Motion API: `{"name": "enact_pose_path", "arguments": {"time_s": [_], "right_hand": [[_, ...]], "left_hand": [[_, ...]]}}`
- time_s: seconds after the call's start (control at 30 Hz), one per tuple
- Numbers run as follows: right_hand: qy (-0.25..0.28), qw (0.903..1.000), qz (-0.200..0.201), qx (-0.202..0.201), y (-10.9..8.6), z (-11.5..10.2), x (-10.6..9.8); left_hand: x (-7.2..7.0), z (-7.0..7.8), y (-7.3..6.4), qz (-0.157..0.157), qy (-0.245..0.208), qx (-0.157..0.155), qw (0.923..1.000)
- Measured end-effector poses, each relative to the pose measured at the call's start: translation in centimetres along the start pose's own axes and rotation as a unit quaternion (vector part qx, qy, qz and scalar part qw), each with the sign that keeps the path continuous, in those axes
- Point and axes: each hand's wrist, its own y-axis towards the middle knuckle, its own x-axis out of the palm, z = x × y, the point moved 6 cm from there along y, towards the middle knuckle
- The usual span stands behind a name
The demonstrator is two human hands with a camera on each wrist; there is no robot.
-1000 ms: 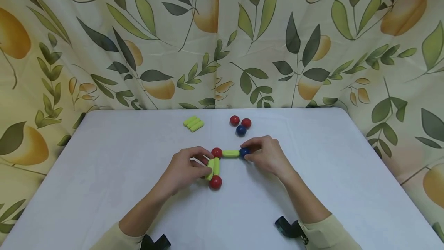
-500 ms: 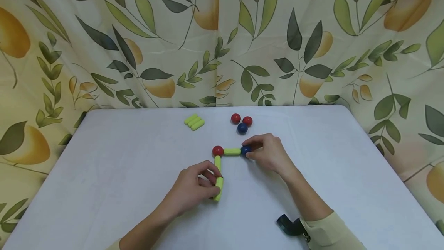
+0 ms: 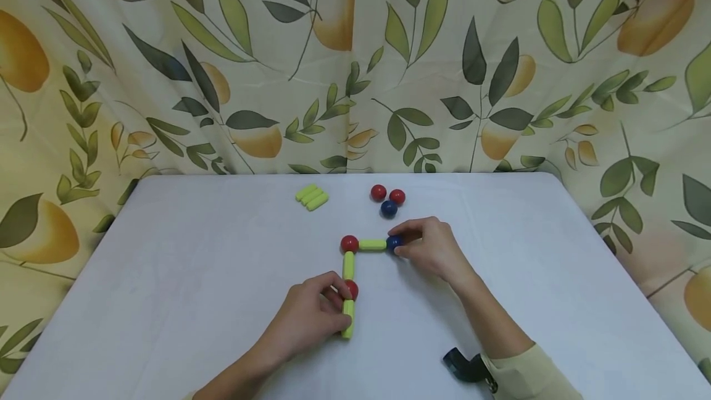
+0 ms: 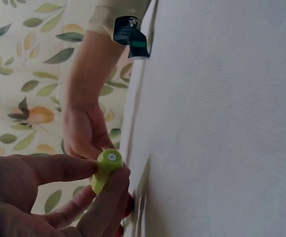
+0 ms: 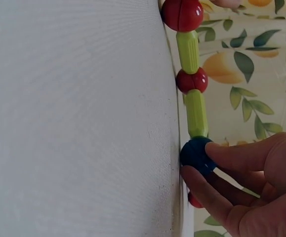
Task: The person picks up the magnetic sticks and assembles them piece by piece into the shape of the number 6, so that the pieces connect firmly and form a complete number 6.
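Note:
On the white table an L-shaped chain of balls and magnetic rods lies between the hands. Its corner is a red ball (image 3: pixel 349 244); one yellow-green rod (image 3: pixel 372 244) runs right to a blue ball (image 5: pixel 196 154). Another rod (image 3: pixel 348 265) leads toward the near side, to a second red ball (image 3: pixel 352 290). My left hand (image 3: pixel 311 307) pinches a further yellow-green magnetic rod (image 4: pixel 112 157), in line with that ball's near side; a round disc shows on the rod's end. Thumb and fingers of my right hand (image 3: pixel 430 245) pinch the blue ball at the chain's right end.
Toward the back of the table (image 3: pixel 222 252) lie three yellow-green rods (image 3: pixel 312 197) side by side. To their right is a cluster of two red balls (image 3: pixel 378 192) and one blue ball (image 3: pixel 389 208). A patterned curtain (image 3: pixel 411 79) hangs behind the table.
My left hand has brought its rod from beside the left rod of the chain toward the near side, to the second red ball's near end. The right hand has kept its pinch on the blue ball.

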Motion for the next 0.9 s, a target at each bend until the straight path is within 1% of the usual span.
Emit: {"name": "enact_pose_path", "arguments": {"time_s": [0.2,0.4,0.63,0.9], "right_hand": [[0.000,1.0000,-0.005,-0.004,-0.09,-0.08,0.01],[-0.002,0.9999,-0.007,-0.007,0.03,-0.13,-0.01],[-0.004,0.9999,-0.006,-0.012,0.08,0.02,0.06],[-0.004,1.0000,-0.006,-0.004,0.09,-0.07,0.05]], "left_hand": [[0.25,-0.23,-0.13,0.009,0.014,0.003,0.9999],[0.26,-0.51,0.07,0.010,0.019,-0.004,0.9998],[0.32,-0.50,0.20,0.013,0.027,-0.008,0.9995],[0.29,-0.45,0.19,0.021,0.033,-0.007,0.9992]]}}
